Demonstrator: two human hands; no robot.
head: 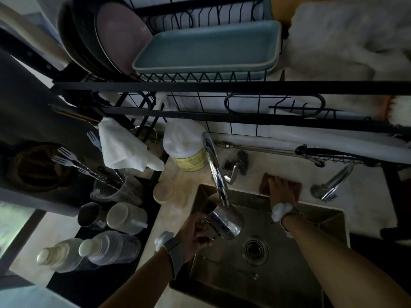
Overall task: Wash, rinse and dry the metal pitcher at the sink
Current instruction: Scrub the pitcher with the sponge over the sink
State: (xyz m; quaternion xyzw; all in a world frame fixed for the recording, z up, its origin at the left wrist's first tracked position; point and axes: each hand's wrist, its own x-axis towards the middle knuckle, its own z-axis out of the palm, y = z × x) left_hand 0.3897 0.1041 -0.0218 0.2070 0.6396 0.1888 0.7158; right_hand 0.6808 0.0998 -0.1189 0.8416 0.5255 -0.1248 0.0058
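Observation:
The shiny metal pitcher (pixel 225 221) is tilted over the left part of the steel sink (pixel 329 221), right under the spout of the chrome faucet (pixel 214 165). My left hand (pixel 195 235) grips its handle from the left. My right hand (pixel 281 190) rests flat on a dark red sponge (pixel 297 188) lying on the counter at the sink's back rim. Foam clings to both wrists. Whether water runs from the faucet is too dim to tell.
A black dish rack (pixel 222 85) with plates and a blue tray spans overhead. Jars, cups and bottles (pixel 106 247) crowd the dark mat on the left, with forks in a glass. A white cloth (pixel 124 147) hangs from the rack. A second tap (pixel 333 183) sits at right.

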